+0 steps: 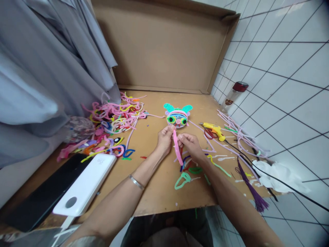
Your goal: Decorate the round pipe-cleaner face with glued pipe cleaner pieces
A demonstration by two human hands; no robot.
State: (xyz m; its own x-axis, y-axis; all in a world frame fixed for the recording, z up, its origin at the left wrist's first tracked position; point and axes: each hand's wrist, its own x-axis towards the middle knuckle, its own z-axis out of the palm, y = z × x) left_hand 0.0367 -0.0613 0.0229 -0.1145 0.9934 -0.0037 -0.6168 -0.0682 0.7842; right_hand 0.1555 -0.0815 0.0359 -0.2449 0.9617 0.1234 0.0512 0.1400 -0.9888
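Note:
A pink fuzzy strip [177,147] hangs down between my hands at the middle of the table. The fingers of my left hand [166,138] pinch its upper end. Close to its right side, my right hand [189,144] has its fingertips pressed together; what they hold, if anything, is too small to make out. Just beyond my hands is a colourful animal face [178,118] with green ears, yellow-green ringed eyes and a pink nose. Below my hands lie a light green looped piece [183,180] and a darker green coil [195,170].
Tangled pipe cleaners [115,115] are heaped at the left, behind a white power bank [86,185] and a black phone [46,192]. To the right are a yellow glue gun [215,131], red-handled scissors [210,133], a purple tassel [250,188] and a jar [233,96].

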